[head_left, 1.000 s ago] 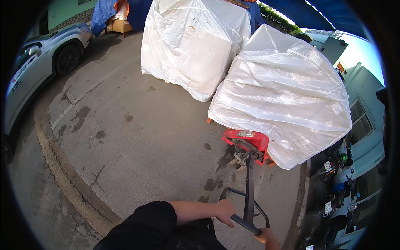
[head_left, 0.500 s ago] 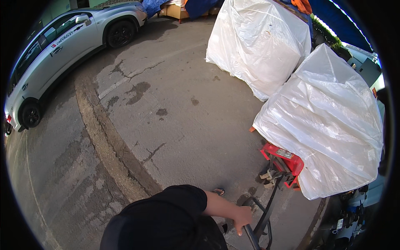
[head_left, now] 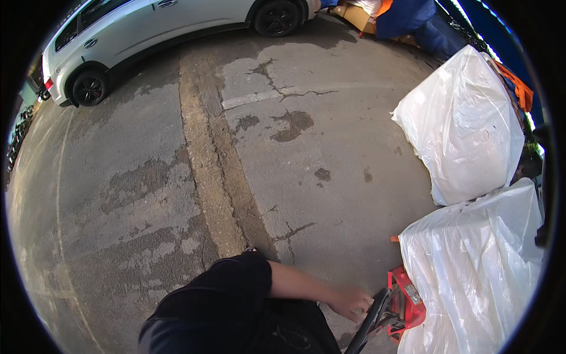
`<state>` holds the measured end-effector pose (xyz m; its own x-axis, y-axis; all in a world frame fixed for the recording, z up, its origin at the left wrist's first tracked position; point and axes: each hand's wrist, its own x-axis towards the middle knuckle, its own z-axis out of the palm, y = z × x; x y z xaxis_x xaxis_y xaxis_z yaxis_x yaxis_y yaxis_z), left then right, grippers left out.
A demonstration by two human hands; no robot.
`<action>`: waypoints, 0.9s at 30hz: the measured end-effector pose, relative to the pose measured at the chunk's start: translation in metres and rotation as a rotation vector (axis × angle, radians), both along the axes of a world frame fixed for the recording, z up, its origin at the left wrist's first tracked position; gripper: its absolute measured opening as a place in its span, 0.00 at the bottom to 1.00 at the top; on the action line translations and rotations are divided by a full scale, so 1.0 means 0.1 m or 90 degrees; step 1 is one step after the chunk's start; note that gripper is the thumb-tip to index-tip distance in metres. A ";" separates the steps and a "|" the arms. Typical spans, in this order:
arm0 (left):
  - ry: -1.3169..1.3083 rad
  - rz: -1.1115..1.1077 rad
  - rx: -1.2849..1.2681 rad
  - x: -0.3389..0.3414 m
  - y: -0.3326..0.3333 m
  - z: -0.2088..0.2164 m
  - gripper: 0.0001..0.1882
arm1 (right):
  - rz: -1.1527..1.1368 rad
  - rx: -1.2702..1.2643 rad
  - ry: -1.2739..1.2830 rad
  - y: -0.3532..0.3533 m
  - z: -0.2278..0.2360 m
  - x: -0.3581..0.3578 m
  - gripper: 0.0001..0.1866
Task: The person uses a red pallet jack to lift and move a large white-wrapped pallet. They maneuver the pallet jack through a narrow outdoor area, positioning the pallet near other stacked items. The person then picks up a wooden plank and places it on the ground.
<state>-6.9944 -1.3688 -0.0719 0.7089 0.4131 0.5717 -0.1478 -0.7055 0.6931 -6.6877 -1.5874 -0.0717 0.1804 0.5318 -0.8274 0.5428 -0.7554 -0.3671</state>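
My left hand (head_left: pixel 352 303) reaches across to the right from a black short sleeve (head_left: pixel 236 283). Its fingers look loosely bent and apart, beside the black handle (head_left: pixel 372 318) of a red pallet jack. Whether the fingertips touch the handle is hard to make out. The red body of the pallet jack (head_left: pixel 410 294) stands against a load under white plastic sheeting (head_left: pixel 466 265). My right hand is outside the picture.
A second white-covered load (head_left: pixel 466 130) stands beyond the first. A silver car (head_left: pixel 165 26) is parked at the far left. A rough, broken strip (head_left: pixel 203 159) runs through the cracked asphalt. Blue tarpaulin (head_left: pixel 407 20) and a cardboard box (head_left: pixel 356 17) are at the back.
The view has turned left, so the car and covered loads appear farther right. My left hand has come off the pallet jack's handle, which it gripped before.
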 end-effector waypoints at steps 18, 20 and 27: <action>0.394 1.119 -0.733 -10.36 1.07 -0.55 0.21 | -0.282 0.189 0.314 3.95 1.17 -6.80 0.11; 0.506 1.036 -0.899 -10.85 0.64 -0.96 0.19 | -0.360 0.215 0.384 4.39 1.36 -7.58 0.11; 0.441 0.694 -1.358 -12.05 0.28 -1.53 0.19 | -0.428 0.332 0.392 5.97 1.79 -9.45 0.10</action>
<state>-8.1992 -1.3412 -0.2244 -0.2070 0.0316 -0.9778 0.0610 0.9980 0.0193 -7.6332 -0.9902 0.1071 0.1966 0.7950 -0.5738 -0.3215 -0.5006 -0.8038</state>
